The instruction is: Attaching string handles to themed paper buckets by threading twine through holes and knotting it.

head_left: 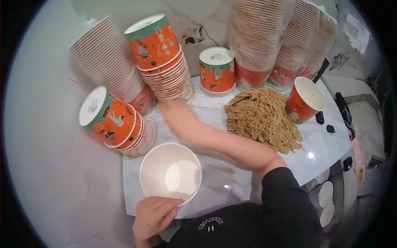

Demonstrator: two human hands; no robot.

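My left hand grips the near rim of a large paper cup, fingers and thumb closed on its edge. The cup's mouth faces me, showing a white, bare inside. My right hand reaches across to the left, beside the foot of an upside-down stack of orange and green paper cups. Motion smears its fingers, so I cannot make out whether they hold anything. Thin tan strands hang around that stack. Left of the cup in my hand, another upside-down stack leans outward, tan strands at its base.
A heap of tan yarn-like strands lies right of centre, an upright orange cup beside it. Behind stand a short upside-down stack and tall plastic-wrapped cup stacks. Another tall stack is at the far left. Small black items sit near the right edge.
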